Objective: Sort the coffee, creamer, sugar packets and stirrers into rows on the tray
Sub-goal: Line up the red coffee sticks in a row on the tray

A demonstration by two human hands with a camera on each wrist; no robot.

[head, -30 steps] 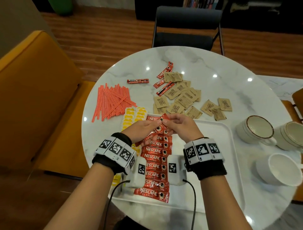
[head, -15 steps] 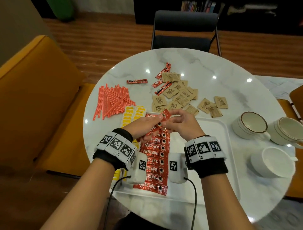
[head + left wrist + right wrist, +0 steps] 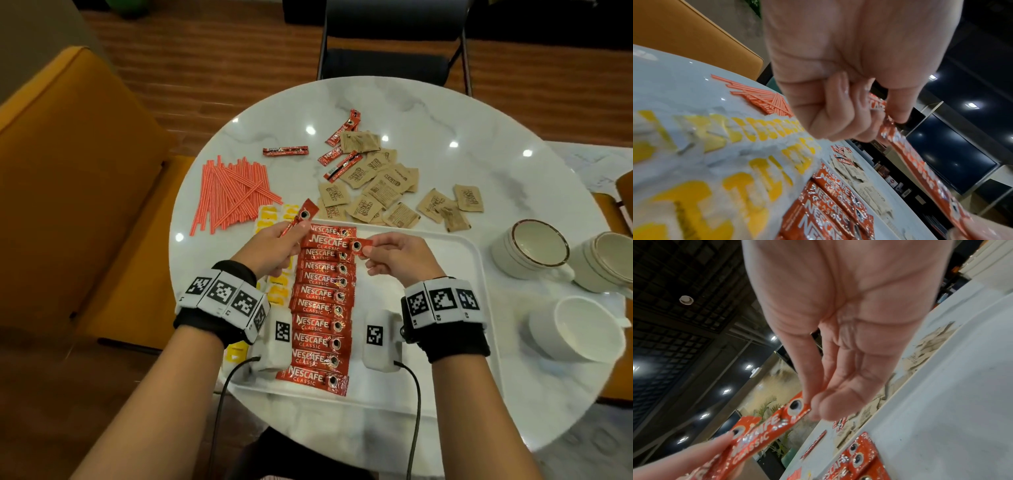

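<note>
A column of red Nescafe coffee sticks (image 3: 318,308) lies on the white tray (image 3: 445,308). Above its far end my left hand (image 3: 291,236) grips a coffee stick (image 3: 303,216) that tilts up and away. My right hand (image 3: 368,251) pinches the right end of a second stick (image 3: 335,244) held level; its left end reaches my left fingers. The wrist views show both grips: left hand (image 3: 869,113), right hand (image 3: 812,404). Yellow creamer packets (image 3: 277,294) line the tray's left side. Orange stirrers (image 3: 229,192), brown sugar packets (image 3: 380,192) and loose coffee sticks (image 3: 285,151) lie on the table.
Three white cups (image 3: 537,246) stand on the right of the round marble table (image 3: 479,144). The tray's right half is bare. A dark chair (image 3: 387,65) stands beyond the table and an orange seat (image 3: 68,171) at its left.
My hands were together over the far end of the column. They have drawn apart, the left to the left with a tilted stick, the right to the right pinching the level one.
</note>
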